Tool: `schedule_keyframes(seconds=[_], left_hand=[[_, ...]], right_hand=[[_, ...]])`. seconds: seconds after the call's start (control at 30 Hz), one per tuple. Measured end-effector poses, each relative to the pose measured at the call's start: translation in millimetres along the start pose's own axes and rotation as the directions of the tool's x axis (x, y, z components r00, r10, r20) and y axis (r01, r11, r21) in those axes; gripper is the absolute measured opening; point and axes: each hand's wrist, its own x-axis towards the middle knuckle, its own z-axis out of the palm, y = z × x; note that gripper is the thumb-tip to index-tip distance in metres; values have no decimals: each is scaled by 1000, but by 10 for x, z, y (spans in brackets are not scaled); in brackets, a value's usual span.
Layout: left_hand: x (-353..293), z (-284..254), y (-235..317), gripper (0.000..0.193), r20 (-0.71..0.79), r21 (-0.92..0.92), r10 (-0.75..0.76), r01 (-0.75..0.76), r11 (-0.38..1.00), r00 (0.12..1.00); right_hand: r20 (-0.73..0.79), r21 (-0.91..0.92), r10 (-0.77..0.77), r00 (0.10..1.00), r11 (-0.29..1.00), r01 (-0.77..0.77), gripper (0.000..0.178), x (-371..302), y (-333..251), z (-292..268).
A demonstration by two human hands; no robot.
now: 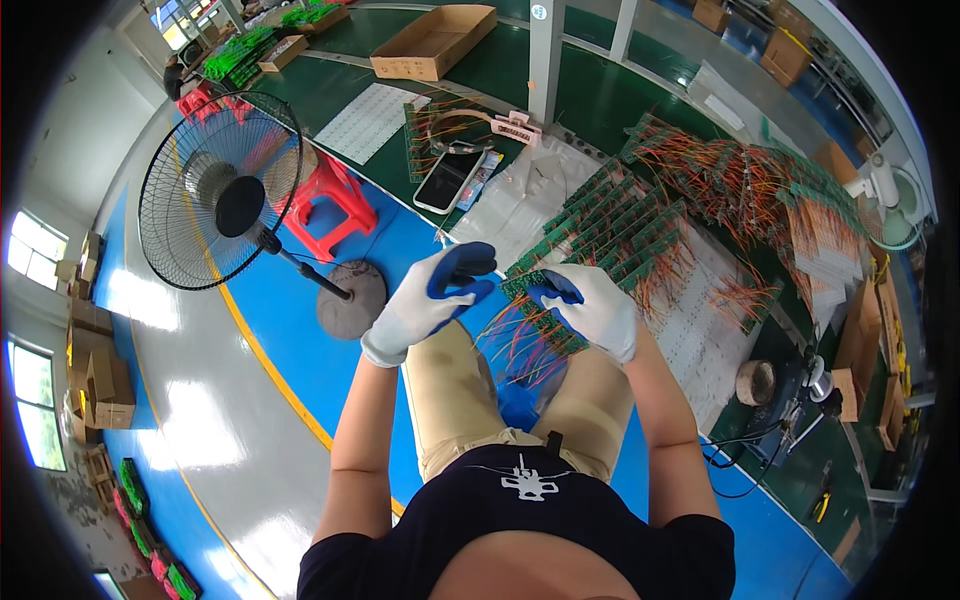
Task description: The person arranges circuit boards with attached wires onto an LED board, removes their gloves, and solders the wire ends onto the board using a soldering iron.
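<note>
My left hand (432, 296), in a white glove with blue-coated fingers, is raised over my left knee. Its fingers curve with a gap to the thumb, and nothing shows between them. My right hand (594, 308), gloved alike, is closed on a green circuit board (552, 328) at the table's near edge. Red and yellow wires (515, 345) hang from that board over my lap. The right fingertips are partly hidden, so their exact grip on the board is unclear. Just beyond lie overlapping rows of similar green circuit boards (610, 225) with orange wires.
A large heap of wired boards (700, 170) lies farther right. A phone (448, 182), a pink clip (516, 128) and a shallow cardboard box (432, 45) sit on the green table. Rightward are a tape roll (755, 382) and pliers (822, 500). A fan (240, 205) and red stool (335, 205) stand left.
</note>
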Motion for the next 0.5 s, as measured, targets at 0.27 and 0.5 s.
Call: schedule_keyframes(seconds=[0.27, 0.5], left_hand=[[154, 296, -112, 40, 88, 478, -73, 22, 878, 993], [172, 275, -387, 34, -80, 304, -131, 150, 941, 988]], right_hand=[[-91, -112, -21, 996, 994, 11, 12, 39, 131, 129], [-80, -200, 51, 995, 978, -66, 12, 125, 129, 114]])
